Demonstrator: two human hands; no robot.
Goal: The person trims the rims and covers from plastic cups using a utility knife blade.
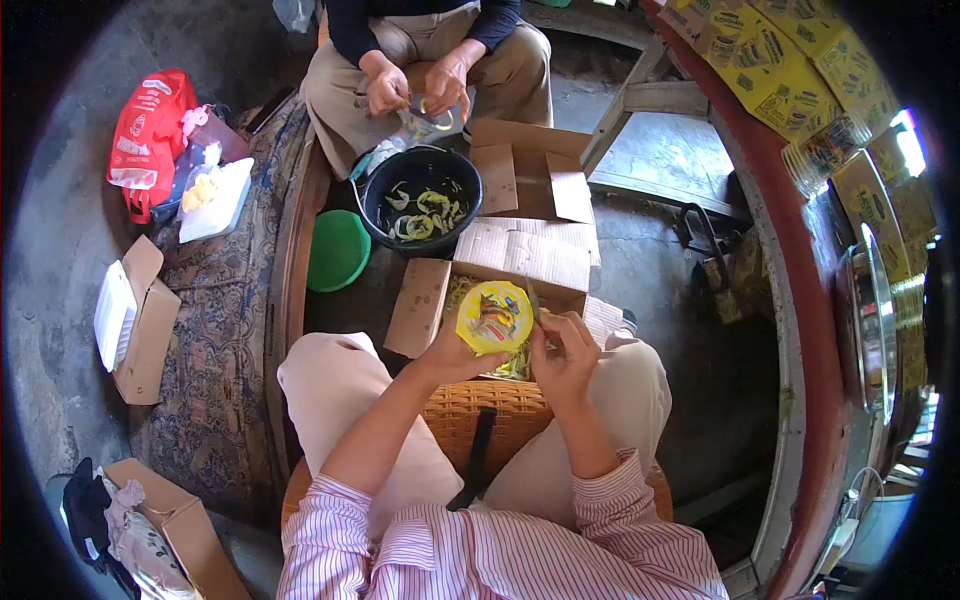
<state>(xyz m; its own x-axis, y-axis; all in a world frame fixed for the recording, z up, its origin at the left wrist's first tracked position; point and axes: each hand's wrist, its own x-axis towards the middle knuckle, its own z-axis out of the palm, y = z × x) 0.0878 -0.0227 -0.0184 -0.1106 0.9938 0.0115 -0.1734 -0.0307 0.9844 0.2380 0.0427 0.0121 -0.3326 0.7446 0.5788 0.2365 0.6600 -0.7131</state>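
Observation:
My left hand [452,358] holds a round container with a yellow rim and a printed lid [494,317] above an open cardboard box. In my right hand [566,362] is a thin blade-like tool [533,298], its tip beside the container's right edge. Below both hands, the cardboard box [420,300] holds yellow-green strips. A black bucket [375,208] with yellow-green rings and strips in it stands beyond the box, to the left.
A co-worker's hands [425,88] hold a clear and yellowish piece over the bucket's far side. A green basin [338,252] sits left of the bucket. Another open box [530,170] stands behind mine. A red bag [150,140] lies at far left.

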